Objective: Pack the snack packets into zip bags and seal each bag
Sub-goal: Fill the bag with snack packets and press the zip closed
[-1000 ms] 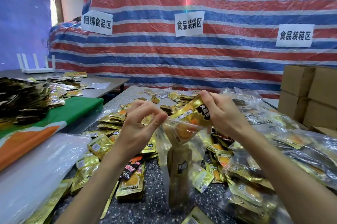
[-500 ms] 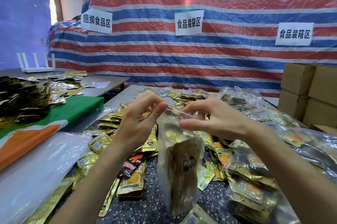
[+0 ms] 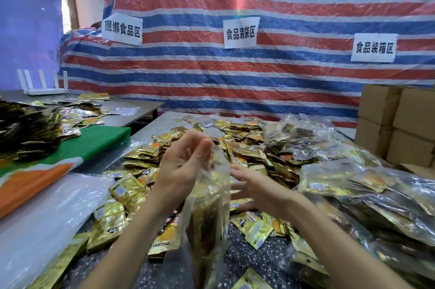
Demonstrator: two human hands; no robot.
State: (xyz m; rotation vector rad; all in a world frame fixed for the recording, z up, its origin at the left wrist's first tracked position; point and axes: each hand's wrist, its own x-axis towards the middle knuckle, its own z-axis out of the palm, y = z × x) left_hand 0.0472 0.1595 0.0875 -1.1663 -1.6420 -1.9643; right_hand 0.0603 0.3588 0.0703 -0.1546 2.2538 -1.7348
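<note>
A clear zip bag [image 3: 208,222] with gold snack packets inside hangs upright over the speckled table [image 3: 266,260]. My left hand [image 3: 186,166] pinches its top edge between thumb and fingers. My right hand [image 3: 256,189] is to the right of the bag, fingers spread and blurred, with nothing in it; I cannot tell if it touches the bag. Loose gold snack packets [image 3: 237,147] lie heaped behind and around both hands. Filled zip bags [image 3: 357,187] are piled at the right.
A stack of empty clear bags [image 3: 44,220] lies at the left, beside a green and orange cloth [image 3: 70,156]. Cardboard boxes [image 3: 400,123] stand at the far right. A striped tarp with paper signs hangs behind. Another table at the left holds dark packets [image 3: 26,131].
My right hand pushed a gold packet into the bag, then pinched the top with the left hand. Now it has come off the top and dropped to the right, open.
</note>
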